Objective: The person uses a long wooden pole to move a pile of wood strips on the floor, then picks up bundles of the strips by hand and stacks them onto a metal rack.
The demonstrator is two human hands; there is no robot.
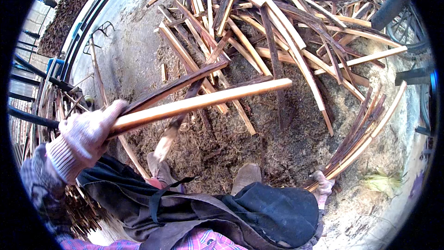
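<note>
I have the left hand (88,129), in a pale knitted glove, grasping a long pale strip (203,102) of wood that points across the view to the right; a dark, bark-edged strip (178,84) fans out beside it from the same grip. Low on the right, I see the right hand (322,185) clenched around the near end of a bundle (363,132) of thin strips, dark and light, which spreads and curves up and away; the fingers are too small for me to make out. Behind the left hand's strips slants another strip (167,141), its pale lower end blurred near the left shoe (160,169); I cannot tell whether they touch. The right shoe (247,177) shows between the hands, beyond a dark apron (277,210) draped over the lap. Farther out, on ground (208,153) covered with brown crumbs and shreds, a loose pile (282,23) of strips lies crisscrossed. I find a crumpled yellow-green thing (381,183) right of the right hand, a spoked wheel (409,30) at upper right, and more strips (46,104) stacked by dark metal bars at far left.
</note>
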